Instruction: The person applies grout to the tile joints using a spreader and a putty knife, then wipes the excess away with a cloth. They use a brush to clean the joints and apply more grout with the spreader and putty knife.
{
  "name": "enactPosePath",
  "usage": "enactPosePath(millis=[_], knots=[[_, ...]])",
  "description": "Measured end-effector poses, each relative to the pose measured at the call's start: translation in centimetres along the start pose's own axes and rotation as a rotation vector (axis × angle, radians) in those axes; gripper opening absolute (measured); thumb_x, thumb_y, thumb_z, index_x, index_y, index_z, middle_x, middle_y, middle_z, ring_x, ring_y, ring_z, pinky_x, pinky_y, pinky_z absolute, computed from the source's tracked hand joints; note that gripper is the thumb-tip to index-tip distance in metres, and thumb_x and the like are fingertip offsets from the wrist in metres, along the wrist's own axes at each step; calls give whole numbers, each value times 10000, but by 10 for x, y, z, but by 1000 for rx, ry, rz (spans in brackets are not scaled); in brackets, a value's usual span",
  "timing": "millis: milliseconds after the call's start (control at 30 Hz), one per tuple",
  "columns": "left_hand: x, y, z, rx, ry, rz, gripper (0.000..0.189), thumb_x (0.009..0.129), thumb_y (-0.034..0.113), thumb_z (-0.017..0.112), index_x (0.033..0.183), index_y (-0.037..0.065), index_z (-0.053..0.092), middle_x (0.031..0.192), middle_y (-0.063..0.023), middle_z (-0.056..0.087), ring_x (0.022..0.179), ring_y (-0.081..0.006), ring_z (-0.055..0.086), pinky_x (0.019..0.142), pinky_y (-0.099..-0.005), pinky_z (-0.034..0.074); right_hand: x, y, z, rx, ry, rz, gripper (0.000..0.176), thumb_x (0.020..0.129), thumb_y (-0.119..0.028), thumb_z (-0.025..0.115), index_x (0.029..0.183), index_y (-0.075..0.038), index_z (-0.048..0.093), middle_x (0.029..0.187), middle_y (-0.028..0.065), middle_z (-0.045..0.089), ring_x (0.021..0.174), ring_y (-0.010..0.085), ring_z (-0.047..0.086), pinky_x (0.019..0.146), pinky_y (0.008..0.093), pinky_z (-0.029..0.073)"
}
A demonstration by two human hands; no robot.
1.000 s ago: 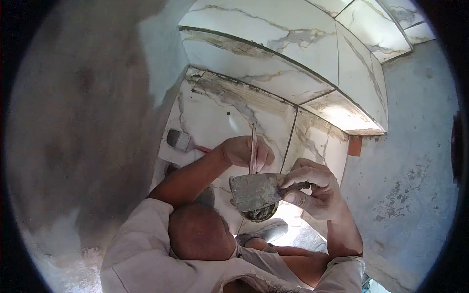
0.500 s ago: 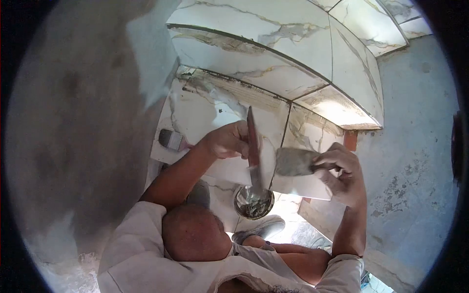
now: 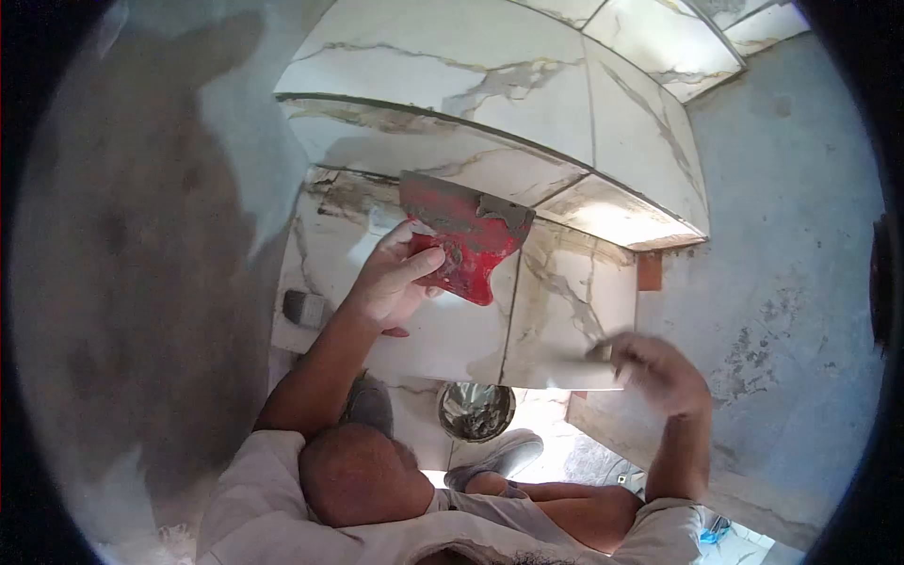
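Observation:
My left hand (image 3: 394, 278) grips a wide red putty spreader (image 3: 468, 254) with a grey blade, fingers closed on its plastic body. Grey paste is smeared along the blade, which is turned up toward the step riser. On the right, my right hand (image 3: 659, 372) is closed round a scraper (image 3: 574, 367), blurred by motion and seen nearly edge-on above the tiled step. A round bucket (image 3: 478, 411) with grey paste inside stands below, between my feet. Marbled white tile (image 3: 565, 282) lies under both hands, with a dark joint running across it.
A paintbrush (image 3: 303, 308) lies on the step at left, its handle partly behind my left arm. Higher tiled steps (image 3: 452, 66) rise ahead. A grey wall (image 3: 141, 235) stands at left, a bluish wall (image 3: 782, 188) at right. My shoes (image 3: 499, 459) are beside the bucket.
My left hand has moved left and turned the spreader from edge-on to its broad red face. My right hand has lowered slightly, tilting the scraper from flat-on to edge-on, away from the spreader.

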State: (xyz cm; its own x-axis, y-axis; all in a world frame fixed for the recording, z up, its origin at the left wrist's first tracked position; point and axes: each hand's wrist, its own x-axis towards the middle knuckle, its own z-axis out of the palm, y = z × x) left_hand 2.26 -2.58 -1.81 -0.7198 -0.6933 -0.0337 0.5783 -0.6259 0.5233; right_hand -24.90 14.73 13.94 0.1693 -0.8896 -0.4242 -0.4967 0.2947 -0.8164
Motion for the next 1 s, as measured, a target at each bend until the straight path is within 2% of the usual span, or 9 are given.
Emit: enactPosePath(millis=[100,167,233,467,567,633,700,767,1000], knots=[[-2,-14,-17,-160,-15,-31,214,889,131,651,1084,106,566,971,-39,617,816,-146,585,627,-301,445,7,12,35,-379,-481,327,258,960,-271,501,1130,-131,635,818,177,669,758,349,644,699,452,492],[0,-28,-30,-227,-37,-29,196,881,181,669,1025,123,550,879,-28,596,783,-164,572,615,-294,430,-5,66,89,-662,-583,242,270,964,-243,421,1001,-87,639,859,190,675,787,363,663,700,496,509],[5,-35,-34,-539,-350,-62,220,881,233,669,999,110,529,830,-23,562,745,-171,543,657,-313,434,-17,122,143,-803,-668,344,236,911,-179,439,970,-37,618,897,214,675,850,388,674,725,494,547],[5,-49,-51,-629,-534,-22,167,932,295,601,933,153,512,831,14,512,788,-152,487,700,-317,400,1,226,212,-719,-330,351,237,882,-160,465,982,-26,633,782,217,667,718,384,676,665,480,550],[0,-50,-57,-667,-543,-6,164,933,301,598,937,164,507,840,20,513,810,-152,487,723,-323,396,9,158,201,-969,-437,368,336,901,-328,534,948,-17,655,827,218,674,728,396,666,698,506,526],[-2,-51,-57,-677,-530,3,165,931,302,600,934,168,504,844,22,513,823,-153,488,736,-324,396,39,55,173,-661,-365,355,433,850,-371,638,1068,4,628,957,266,649,818,417,656,735,496,524],[-2,-53,-52,-675,-485,-12,181,928,325,598,932,171,504,847,22,511,860,-156,495,767,-321,393,62,27,164,-616,258,-291,630,780,-323,736,1266,9,512,1202,308,534,998,459,588,833,504,499],[-1,-52,-44,-692,-508,-13,177,932,327,587,925,171,502,867,6,519,910,-163,508,830,-328,408,104,-10,160,-728,534,-510,726,774,-373,734,1347,-34,446,1328,301,407,1154,461,468,933,544,419],[-15,-54,-40,-433,3,-120,338,962,335,530,1182,80,538,1111,-69,609,1068,-213,565,870,-356,448,202,-51,180,-713,613,-357,826,731,-156,702,1452,-47,314,1409,272,350,1252,461,384,1037,532,342]])
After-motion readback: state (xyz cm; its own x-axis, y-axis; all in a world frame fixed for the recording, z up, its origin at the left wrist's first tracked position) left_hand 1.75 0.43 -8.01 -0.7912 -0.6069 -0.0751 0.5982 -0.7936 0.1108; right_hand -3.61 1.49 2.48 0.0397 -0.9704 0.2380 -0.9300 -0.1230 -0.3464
